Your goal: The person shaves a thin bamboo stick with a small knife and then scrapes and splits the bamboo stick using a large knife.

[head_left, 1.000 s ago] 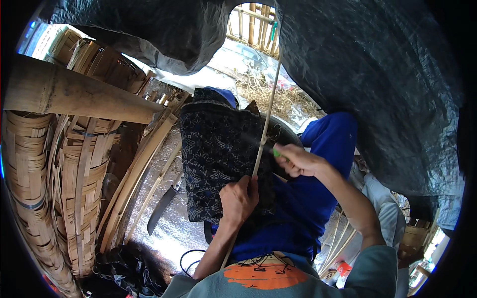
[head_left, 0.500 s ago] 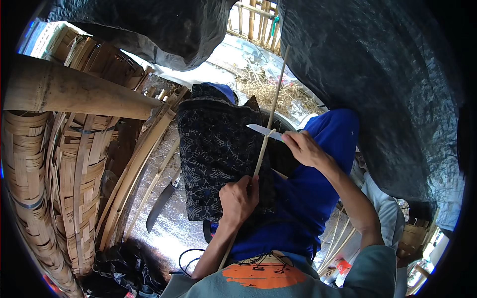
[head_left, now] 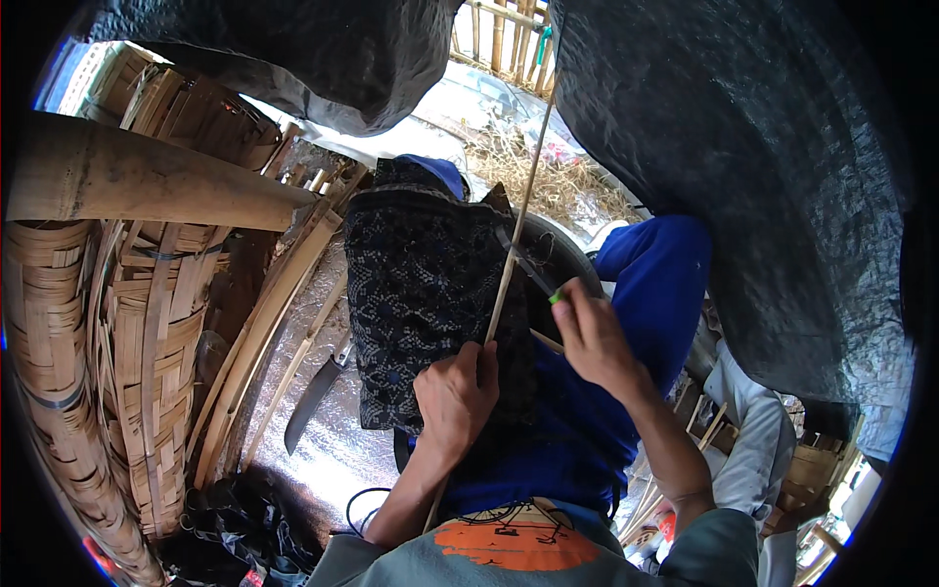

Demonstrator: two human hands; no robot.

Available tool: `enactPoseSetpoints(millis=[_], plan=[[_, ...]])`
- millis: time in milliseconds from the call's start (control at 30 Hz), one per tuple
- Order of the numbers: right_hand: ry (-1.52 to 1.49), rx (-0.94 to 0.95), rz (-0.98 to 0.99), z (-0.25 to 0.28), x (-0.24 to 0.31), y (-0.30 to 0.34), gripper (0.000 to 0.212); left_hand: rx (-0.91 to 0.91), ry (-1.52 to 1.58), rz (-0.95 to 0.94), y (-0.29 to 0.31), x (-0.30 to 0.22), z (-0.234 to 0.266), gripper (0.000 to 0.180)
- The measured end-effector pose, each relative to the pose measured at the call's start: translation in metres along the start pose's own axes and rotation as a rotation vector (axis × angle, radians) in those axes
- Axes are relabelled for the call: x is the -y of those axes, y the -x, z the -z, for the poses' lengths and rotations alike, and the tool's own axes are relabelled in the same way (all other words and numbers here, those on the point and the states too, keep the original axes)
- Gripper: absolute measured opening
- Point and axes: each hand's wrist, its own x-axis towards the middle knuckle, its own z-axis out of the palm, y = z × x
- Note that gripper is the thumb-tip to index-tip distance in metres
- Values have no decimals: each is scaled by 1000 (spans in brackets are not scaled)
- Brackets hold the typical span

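A long, thin bamboo strip (head_left: 529, 191) slants across my lap, from the top of the view down past my left wrist. My left hand (head_left: 456, 391) is closed around it near the middle of the lap. In my right hand (head_left: 595, 338) is a knife (head_left: 538, 277) with a bit of green at its handle. Its narrow blade points up and to the left, crossing the strip above my left hand. Beneath the strip, a dark patterned cloth (head_left: 421, 303) covers my left leg. The lower part of the strip is partly hidden by my left hand and forearm.
A machete (head_left: 315, 403) lies on the floor left of the cloth. Woven bamboo baskets (head_left: 161, 362) and a thick bamboo pole (head_left: 156, 176) line the left side. Black sheeting (head_left: 753, 196) hangs at the right. Dry straw (head_left: 562, 181) lies ahead, and a black plastic bag (head_left: 245, 523) lower left.
The knife has swung to a steeper angle, and my right hand has shifted down a little. The strip's far part has moved left. My left hand has drifted slightly left and down, still gripping it.
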Motion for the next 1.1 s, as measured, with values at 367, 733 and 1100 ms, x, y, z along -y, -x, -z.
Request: enactPoseSetpoints(millis=[367, 733, 1100], plan=[[418, -39, -70, -31, -113, -48, 32, 68, 293, 151, 4, -1, 13, 31], [25, -261, -229, 1, -42, -40, 38, 94, 374, 264, 2, 9, 4, 31], [55, 43, -49, 10, -34, -63, 30, 20, 275, 115, 3, 13, -2, 32]])
